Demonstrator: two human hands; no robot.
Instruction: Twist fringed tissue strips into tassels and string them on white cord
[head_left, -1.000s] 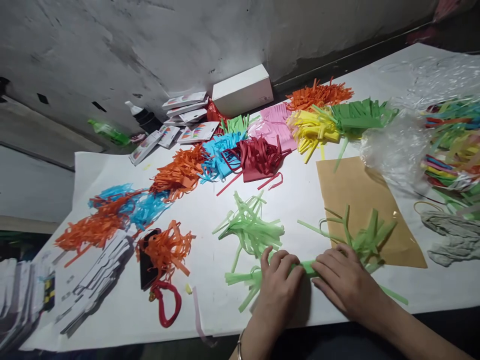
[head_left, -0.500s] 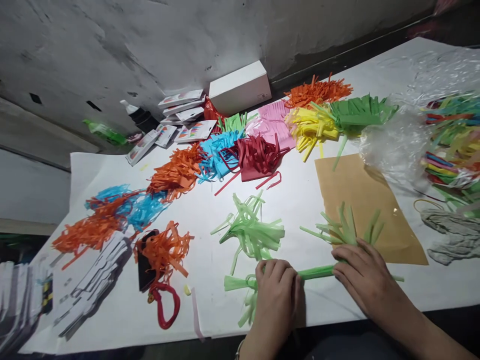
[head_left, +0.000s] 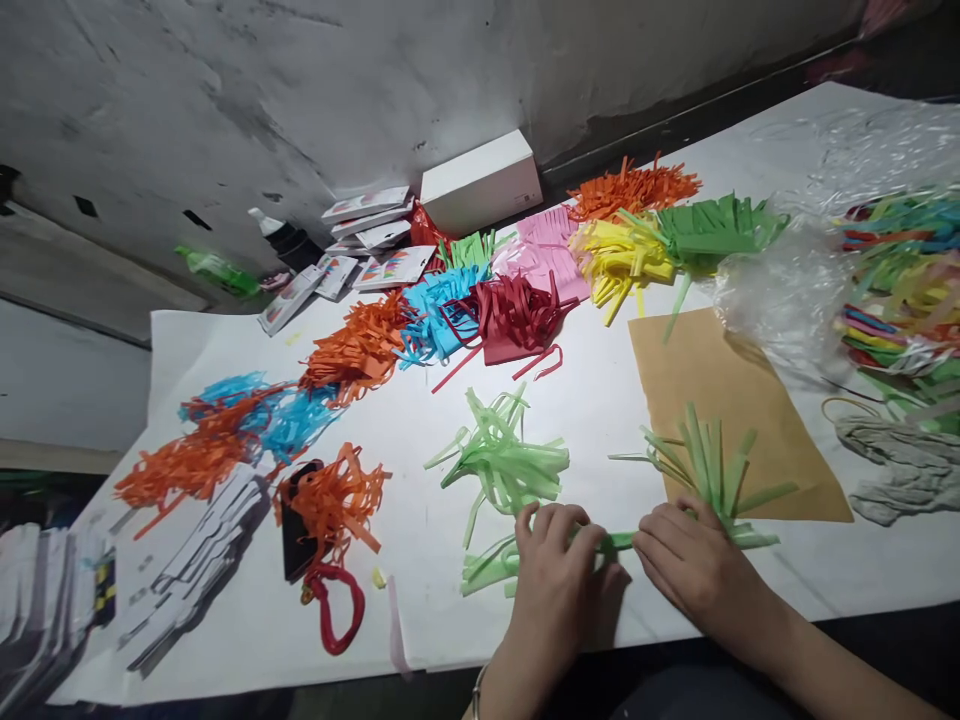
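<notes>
Both my hands close around a green tissue-paper tassel [head_left: 621, 541] near the table's front edge. Its middle is a narrow twisted band, and fringed strips fan out at either end. My left hand [head_left: 559, 560] grips the band's left part, with fringe showing past the wrist side. At the other end my right hand [head_left: 686, 560] pinches the band, and its fringe [head_left: 709, 465] spreads over a brown paper sheet [head_left: 757, 410]. Just beyond my left hand lies a loose pile of light green fringed strips [head_left: 510, 455]. My fingertips are partly hidden.
Fringed paper bundles in orange [head_left: 356, 345], blue [head_left: 442, 310], dark red [head_left: 517, 320] and yellow [head_left: 622, 255] line the back. A white box [head_left: 480, 185] stands against the wall. Left lie a black phone [head_left: 298, 540] under orange fringe and white paper strips [head_left: 199, 570]; right, a grey glove [head_left: 892, 465].
My right hand has moved left, closer to my left hand, so less of the green band shows between them. The fringe at both ends has shifted.
</notes>
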